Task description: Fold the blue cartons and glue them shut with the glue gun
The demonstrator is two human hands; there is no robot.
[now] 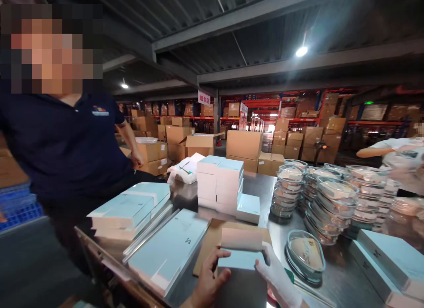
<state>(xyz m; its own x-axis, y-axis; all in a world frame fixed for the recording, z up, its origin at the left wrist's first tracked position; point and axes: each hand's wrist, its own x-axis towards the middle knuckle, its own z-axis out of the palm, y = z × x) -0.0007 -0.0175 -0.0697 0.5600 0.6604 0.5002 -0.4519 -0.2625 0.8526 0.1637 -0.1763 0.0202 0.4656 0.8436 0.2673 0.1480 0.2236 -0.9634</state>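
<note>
A light-blue carton (243, 283) is at the lower edge of the view, just right of centre, between the person's two hands. Taking its middle as the clock's centre, its visible length runs from 6 to 12 o'clock, and its opened flap (241, 239) stands up at the 12 o'clock end. The near end is cut off by the frame.

The left hand (212, 279) grips the edge at 9 o'clock, forefinger over the top and thumb lower, the two apart with the carton between. The right hand (273, 275) clasps the 3 o'clock edge, thumb on the near surface and fingers along the side.

Beyond the carton is a brown cardboard sheet (206, 242) on the metal bench (260, 184). Between 9 and 10 o'clock a long blue box (168, 246) lies flat, its long axis slanting toward 1 o'clock. Between 11 and 12 stands a stack of white-sided boxes (218, 182). A lidded glass container (305, 255) sits between 2 and 3 o'clock, with stacked glass containers (334, 206) farther off at 2. At 10 o'clock, beyond the bench, stands a person in a dark polo shirt (66, 140).
</note>
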